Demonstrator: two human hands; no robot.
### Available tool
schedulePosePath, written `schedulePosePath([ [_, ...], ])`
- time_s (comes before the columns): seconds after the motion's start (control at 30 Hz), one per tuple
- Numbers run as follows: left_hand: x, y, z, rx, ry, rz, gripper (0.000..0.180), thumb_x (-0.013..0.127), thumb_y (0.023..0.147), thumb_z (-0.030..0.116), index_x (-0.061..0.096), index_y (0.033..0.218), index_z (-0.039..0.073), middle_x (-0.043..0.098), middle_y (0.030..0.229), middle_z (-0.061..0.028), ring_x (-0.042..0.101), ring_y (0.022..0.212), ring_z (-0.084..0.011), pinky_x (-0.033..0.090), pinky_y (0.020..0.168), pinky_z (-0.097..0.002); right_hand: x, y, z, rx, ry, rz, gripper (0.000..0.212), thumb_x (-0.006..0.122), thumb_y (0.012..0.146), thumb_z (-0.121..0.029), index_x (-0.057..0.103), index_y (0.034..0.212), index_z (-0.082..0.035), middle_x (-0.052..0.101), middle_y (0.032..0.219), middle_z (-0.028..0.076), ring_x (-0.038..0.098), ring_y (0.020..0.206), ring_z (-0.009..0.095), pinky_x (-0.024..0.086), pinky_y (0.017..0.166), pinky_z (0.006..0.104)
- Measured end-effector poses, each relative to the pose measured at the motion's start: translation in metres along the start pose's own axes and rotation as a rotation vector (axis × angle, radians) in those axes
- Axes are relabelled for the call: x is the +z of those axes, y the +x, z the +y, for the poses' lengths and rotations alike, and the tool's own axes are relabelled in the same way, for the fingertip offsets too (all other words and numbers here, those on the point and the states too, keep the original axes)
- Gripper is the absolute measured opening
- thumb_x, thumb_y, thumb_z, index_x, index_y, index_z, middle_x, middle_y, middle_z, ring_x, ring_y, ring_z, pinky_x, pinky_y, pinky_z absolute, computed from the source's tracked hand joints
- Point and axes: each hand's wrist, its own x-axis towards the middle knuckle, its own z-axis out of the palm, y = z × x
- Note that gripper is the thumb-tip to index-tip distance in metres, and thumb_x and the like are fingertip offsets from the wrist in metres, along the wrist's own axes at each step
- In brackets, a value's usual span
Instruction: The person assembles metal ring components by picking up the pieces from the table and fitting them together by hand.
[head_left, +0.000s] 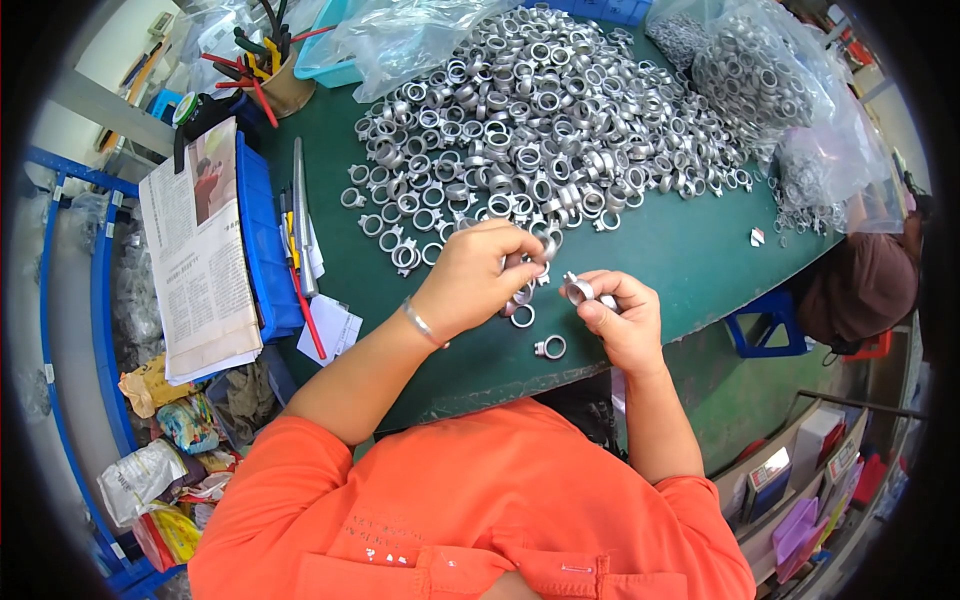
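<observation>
A large heap of silver metal rings point(540, 110) with small side lugs covers the far part of the green table point(680, 270). My left hand point(475, 275) is closed at the near edge of the heap, its thumb and fingers pinching a metal ring point(551, 244). Close by on the right, my right hand point(628, 318) grips another metal ring point(578, 291) between thumb and fingers, its opening tilted toward me. Below my left hand lies a loose ring point(523, 316), and a lone ring point(550, 347) rests nearer the table's front edge.
Left of the heap are a long metal file point(303, 220), red-handled pliers point(308, 310) and a blue tray point(262, 240) with newspaper point(200, 260) over it. A tool pot point(287, 92) stands behind. Plastic bags of rings point(755, 75) sit far right; a blue stool point(768, 325) stands beyond the table.
</observation>
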Motion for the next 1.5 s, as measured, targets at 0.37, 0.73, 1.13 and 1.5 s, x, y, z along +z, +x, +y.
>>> schedulePosePath([
  [0.37,0.005,-0.033,-0.014,0.16,-0.321,0.018,0.016,0.07,0.068,-0.001,0.065,0.083,0.002,0.061,0.087,-0.005,0.056,0.082,-0.0139,0.043,0.072,-0.0243,0.013,0.004,-0.003,0.297,0.504,0.1,0.017,0.056,0.084,-0.007,0.057,0.099,0.001,0.061,0.08,0.01,0.045,0.055,0.005,0.031,0.041,0.0153],
  [0.73,0.007,-0.041,-0.006,0.292,-0.192,0.113,0.021,0.074,0.061,-0.003,0.062,0.078,0.001,0.061,0.093,-0.0102,0.057,0.078,-0.0153,0.046,0.068,-0.0221,0.009,0.013,-0.012,0.288,0.526,-0.028,0.01,0.055,0.075,0.0,0.054,0.085,0.001,0.058,0.088,0.015,0.053,0.063,0.011,0.029,0.036,0.0146],
  [1.13,0.008,-0.048,-0.002,0.268,-0.371,0.163,0.024,0.067,0.071,-0.004,0.057,0.092,-0.001,0.062,0.096,-0.0155,0.06,0.078,-0.0163,0.049,0.064,-0.024,0.013,0.045,0.008,0.002,-0.765,0.07,0.015,0.071,0.069,-0.01,0.061,0.076,-0.002,0.057,0.069,0.007,0.055,0.061,0.017,0.045,0.056,0.028],
  [1.5,0.009,-0.052,-0.008,-0.25,-1.004,0.123,0.021,0.052,0.084,0.0,0.052,0.105,-0.003,0.059,0.095,-0.017,0.059,0.066,-0.0139,0.047,0.048,-0.0206,0.011,0.004,-0.014,-0.031,-0.111,-0.131,0.014,0.068,0.072,0.0,0.06,0.084,0.002,0.063,0.089,0.011,0.059,0.082,0.015,0.046,0.073,0.0265],
])
